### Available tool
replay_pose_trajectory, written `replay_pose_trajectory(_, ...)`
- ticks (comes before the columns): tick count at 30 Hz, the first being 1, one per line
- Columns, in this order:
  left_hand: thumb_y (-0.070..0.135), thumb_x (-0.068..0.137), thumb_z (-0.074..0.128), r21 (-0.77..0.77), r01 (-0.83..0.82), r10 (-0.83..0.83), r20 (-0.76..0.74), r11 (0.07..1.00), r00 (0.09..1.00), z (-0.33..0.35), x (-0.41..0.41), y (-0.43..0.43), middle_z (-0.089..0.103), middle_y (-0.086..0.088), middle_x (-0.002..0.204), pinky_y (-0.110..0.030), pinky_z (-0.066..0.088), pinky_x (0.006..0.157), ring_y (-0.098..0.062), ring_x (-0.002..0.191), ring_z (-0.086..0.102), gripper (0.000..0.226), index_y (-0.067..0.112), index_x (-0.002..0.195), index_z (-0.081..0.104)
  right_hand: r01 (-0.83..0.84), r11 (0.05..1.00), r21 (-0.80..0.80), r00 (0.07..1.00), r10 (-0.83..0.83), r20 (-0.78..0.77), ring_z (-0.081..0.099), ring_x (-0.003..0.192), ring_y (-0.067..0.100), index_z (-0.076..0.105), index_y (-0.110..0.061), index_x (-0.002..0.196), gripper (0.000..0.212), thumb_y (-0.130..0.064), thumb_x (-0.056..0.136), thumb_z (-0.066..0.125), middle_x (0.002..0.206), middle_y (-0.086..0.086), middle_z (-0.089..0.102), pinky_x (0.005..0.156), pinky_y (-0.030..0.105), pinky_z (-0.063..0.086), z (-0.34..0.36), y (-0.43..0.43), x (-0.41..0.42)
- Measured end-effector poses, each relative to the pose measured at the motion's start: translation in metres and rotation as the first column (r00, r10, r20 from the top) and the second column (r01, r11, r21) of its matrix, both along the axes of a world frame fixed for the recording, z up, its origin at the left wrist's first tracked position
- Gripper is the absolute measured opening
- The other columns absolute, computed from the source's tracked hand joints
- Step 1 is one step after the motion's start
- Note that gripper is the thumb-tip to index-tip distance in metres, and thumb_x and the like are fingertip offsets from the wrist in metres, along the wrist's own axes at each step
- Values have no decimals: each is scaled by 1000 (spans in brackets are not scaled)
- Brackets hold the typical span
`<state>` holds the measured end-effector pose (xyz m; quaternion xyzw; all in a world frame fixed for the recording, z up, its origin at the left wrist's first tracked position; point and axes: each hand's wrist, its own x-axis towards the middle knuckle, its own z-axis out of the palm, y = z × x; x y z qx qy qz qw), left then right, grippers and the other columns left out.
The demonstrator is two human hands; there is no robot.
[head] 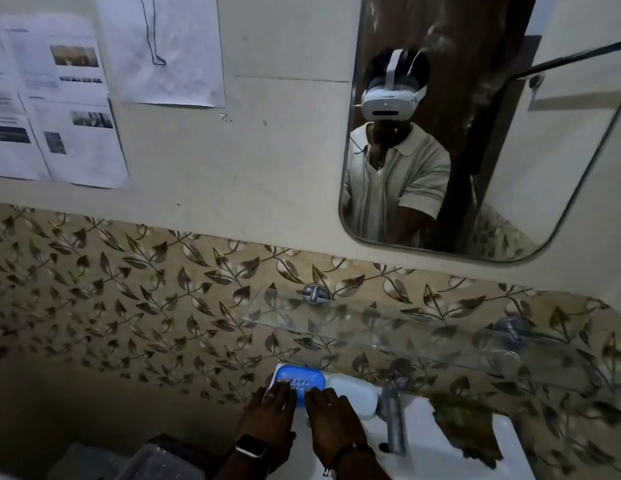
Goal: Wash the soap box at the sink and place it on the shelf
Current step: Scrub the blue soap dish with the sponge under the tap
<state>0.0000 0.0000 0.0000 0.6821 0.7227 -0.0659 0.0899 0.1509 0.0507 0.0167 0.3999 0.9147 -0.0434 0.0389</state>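
Observation:
A blue soap box [302,377] with a slotted inner tray lies on the back left rim of the white sink [430,455]. Beside it on the right lies a pale white lid or soap bar [354,393]. My left hand [269,417], with a watch on the wrist, rests its fingertips on the box's left part. My right hand [331,420] touches the box's right front edge. I cannot tell whether either hand grips it. A clear glass shelf [388,337] hangs on the tiled wall just above the sink.
A chrome tap [394,414] stands right of the hands. A brown rag [465,431] lies on the sink's right rim. A mirror [475,133] hangs above the shelf, and papers [59,98] are stuck on the left wall. A grey bin [156,462] stands lower left.

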Motion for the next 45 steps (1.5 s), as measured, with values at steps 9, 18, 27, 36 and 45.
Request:
replay_pose_trajectory(9,32,102,38,-42,38,-42,-113,998,993,-19,-21,22,3,-10,168,-51,8,123,-29,155,3,66,11,159,13,23,994,104,994,-34,99,36,133,37,48,-8,133,39,-15,99,31,135,16,50,104,53,31,-26,20,-21)
replay_pose_trajectory(18,33,36,95,294,166,-137,-118,941,984,-17,-23,18,77,4,78,-30,61,61,-17,79,77,38,23,70,81,48,978,204,999,-43,-26,68,71,16,69,-25,59,16,-32,53,82,67,-7,66,56,27,54,-33,21,-34)
replay_pose_trajectory(27,29,57,78,449,184,-129,-149,874,980,-21,-35,13,72,3,73,-30,60,62,-22,75,74,12,21,66,75,16,963,268,998,-1,-58,70,76,16,70,-25,62,7,-28,61,75,68,-6,67,66,24,57,-38,17,-38)
replay_pose_trajectory(36,42,88,46,588,-175,-8,296,789,955,-8,-34,-27,69,-11,108,-39,59,73,-31,95,67,43,12,102,74,-36,901,432,994,77,-78,61,79,22,61,-24,72,20,-18,78,44,73,-2,61,76,33,40,-4,-16,-29)
replay_pose_trajectory(45,13,97,62,-19,-807,24,1000,590,-5,-1,16,-35,70,-18,93,-22,58,55,-33,65,68,22,-1,114,63,-36,830,556,973,155,-169,56,71,21,58,-21,71,16,-10,76,48,69,-1,57,60,30,42,38,-50,17)
